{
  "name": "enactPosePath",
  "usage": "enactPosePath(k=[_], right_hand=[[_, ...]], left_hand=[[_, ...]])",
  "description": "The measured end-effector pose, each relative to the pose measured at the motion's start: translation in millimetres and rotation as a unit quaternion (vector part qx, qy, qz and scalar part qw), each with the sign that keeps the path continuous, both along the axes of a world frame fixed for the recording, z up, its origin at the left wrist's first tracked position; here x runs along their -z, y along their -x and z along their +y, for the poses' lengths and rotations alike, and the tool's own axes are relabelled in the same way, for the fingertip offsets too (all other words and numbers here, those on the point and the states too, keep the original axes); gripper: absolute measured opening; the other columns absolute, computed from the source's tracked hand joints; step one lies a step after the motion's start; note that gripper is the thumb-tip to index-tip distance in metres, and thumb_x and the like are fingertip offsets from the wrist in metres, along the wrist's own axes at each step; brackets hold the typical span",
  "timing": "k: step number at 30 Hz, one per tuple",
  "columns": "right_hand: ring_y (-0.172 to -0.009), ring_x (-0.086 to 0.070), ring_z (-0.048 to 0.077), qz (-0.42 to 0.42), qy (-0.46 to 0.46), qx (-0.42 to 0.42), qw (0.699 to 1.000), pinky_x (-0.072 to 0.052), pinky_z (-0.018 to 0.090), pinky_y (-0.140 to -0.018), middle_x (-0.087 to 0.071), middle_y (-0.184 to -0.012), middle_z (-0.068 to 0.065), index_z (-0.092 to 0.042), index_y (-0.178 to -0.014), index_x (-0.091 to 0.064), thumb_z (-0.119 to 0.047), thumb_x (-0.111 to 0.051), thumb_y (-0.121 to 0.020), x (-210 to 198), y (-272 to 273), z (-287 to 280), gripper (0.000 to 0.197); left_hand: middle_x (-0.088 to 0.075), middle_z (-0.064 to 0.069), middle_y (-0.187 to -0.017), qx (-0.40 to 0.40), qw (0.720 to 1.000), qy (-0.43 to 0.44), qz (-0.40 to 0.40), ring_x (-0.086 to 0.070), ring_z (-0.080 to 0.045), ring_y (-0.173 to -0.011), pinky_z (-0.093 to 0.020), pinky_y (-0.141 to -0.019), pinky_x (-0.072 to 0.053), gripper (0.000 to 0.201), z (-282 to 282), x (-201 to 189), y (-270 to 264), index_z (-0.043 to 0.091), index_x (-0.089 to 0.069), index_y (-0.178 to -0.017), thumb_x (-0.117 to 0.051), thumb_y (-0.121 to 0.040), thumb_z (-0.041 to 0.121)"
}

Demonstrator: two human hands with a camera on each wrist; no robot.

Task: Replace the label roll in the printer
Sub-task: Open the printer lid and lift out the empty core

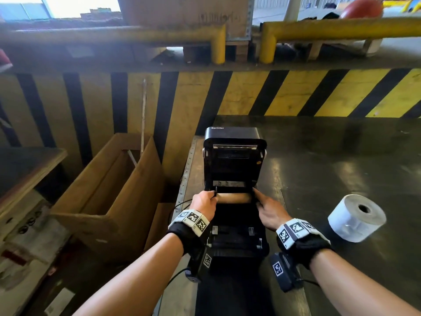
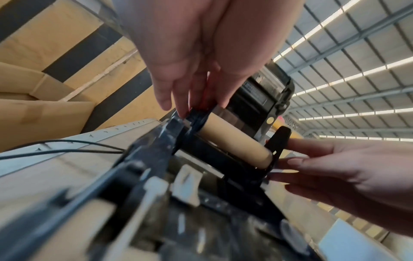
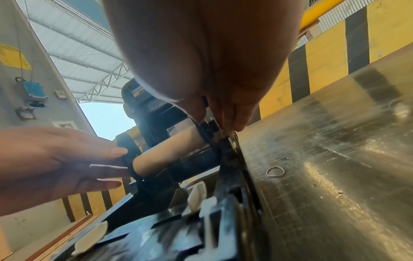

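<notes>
The black printer (image 1: 234, 137) stands on the table with its lid raised. In its bay an empty brown cardboard core (image 1: 234, 197) (image 2: 234, 141) (image 3: 165, 155) lies crosswise between two black roll guides. My left hand (image 1: 205, 199) (image 2: 196, 98) pinches the left guide (image 2: 198, 116) from above. My right hand (image 1: 266, 206) (image 3: 219, 120) pinches the right guide (image 3: 208, 130), thumb inside and fingers outside. A full white label roll (image 1: 357, 216) lies on its side on the table to the right of the printer.
An open cardboard box (image 1: 109, 190) stands left of the table. A yellow-and-black striped wall (image 1: 250, 92) rises behind the printer. A thin black cable (image 1: 180, 204) runs off the table's left edge. A rubber band (image 3: 275, 171) lies on the dark tabletop (image 1: 341, 156).
</notes>
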State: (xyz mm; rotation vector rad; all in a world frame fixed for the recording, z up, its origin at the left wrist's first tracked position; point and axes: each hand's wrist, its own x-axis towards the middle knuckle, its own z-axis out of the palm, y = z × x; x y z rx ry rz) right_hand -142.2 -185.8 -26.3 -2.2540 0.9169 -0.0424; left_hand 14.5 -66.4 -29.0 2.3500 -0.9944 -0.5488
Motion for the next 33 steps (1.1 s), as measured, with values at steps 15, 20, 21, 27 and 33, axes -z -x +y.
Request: enactPosePath(k=[15, 20, 21, 27, 33], right_hand=[[-0.113, -0.059, 0.03, -0.118, 0.064, 0.124, 0.983, -0.043, 0.03, -0.097, -0.064, -0.123, 0.011, -0.021, -0.13, -0.053, -0.016, -0.049, -0.092, -44.9, 67.2, 8.9, 0.039], [-0.106, -0.061, 0.024, -0.17, 0.019, 0.224, 0.959, -0.046, 0.018, -0.089, -0.068, -0.108, 0.008, -0.014, -0.116, -0.063, -0.018, -0.051, -0.092, -43.0, 126.0, 12.3, 0.027], [-0.095, -0.062, 0.023, -0.193, 0.005, 0.244, 0.95, -0.044, 0.006, -0.076, -0.067, -0.097, 0.007, -0.013, -0.111, -0.064, -0.015, -0.05, -0.093, -43.2, 137.8, 14.4, 0.023], [-0.058, -0.062, -0.001, -0.303, -0.104, 0.328, 0.889, -0.042, 0.001, -0.049, -0.06, -0.077, -0.001, -0.004, -0.108, -0.059, -0.005, -0.047, -0.093, -30.1, 196.4, 18.1, 0.019], [-0.058, -0.067, 0.001, -0.342, -0.193, 0.344, 0.853, -0.054, 0.011, -0.058, -0.064, -0.082, 0.009, -0.001, -0.109, -0.059, -0.005, -0.049, -0.092, 4.9, 234.2, -8.0, 0.02]], left_hand=[[-0.069, -0.02, -0.102, 0.023, 0.98, 0.147, 0.131, -0.066, -0.033, -0.093, -0.047, -0.091, -0.054, 0.034, -1.2, -34.3, 34.7, 0.01, -0.064, -0.116, -0.056, -0.089, 0.03], [-0.057, -0.025, -0.124, 0.089, 0.936, 0.164, 0.297, -0.056, -0.019, -0.088, -0.023, -0.07, -0.052, 0.048, -18.9, -31.4, 80.0, -0.003, -0.041, -0.135, -0.055, -0.089, -0.001], [-0.054, -0.026, -0.128, 0.107, 0.926, 0.164, 0.323, -0.056, -0.019, -0.09, -0.017, -0.063, -0.051, 0.05, -22.4, -29.3, 90.1, -0.005, -0.04, -0.135, -0.054, -0.088, -0.005], [-0.059, -0.022, -0.114, 0.113, 0.875, 0.17, 0.44, -0.064, -0.008, -0.062, -0.015, -0.048, -0.053, 0.05, -35.8, -20.7, 138.1, -0.005, -0.041, -0.134, -0.057, -0.086, -0.006], [-0.058, -0.014, -0.099, 0.095, 0.879, 0.149, 0.443, -0.059, -0.017, -0.072, -0.018, -0.048, -0.054, 0.047, -56.0, -7.8, 171.5, -0.003, -0.046, -0.13, -0.06, -0.085, -0.003]])
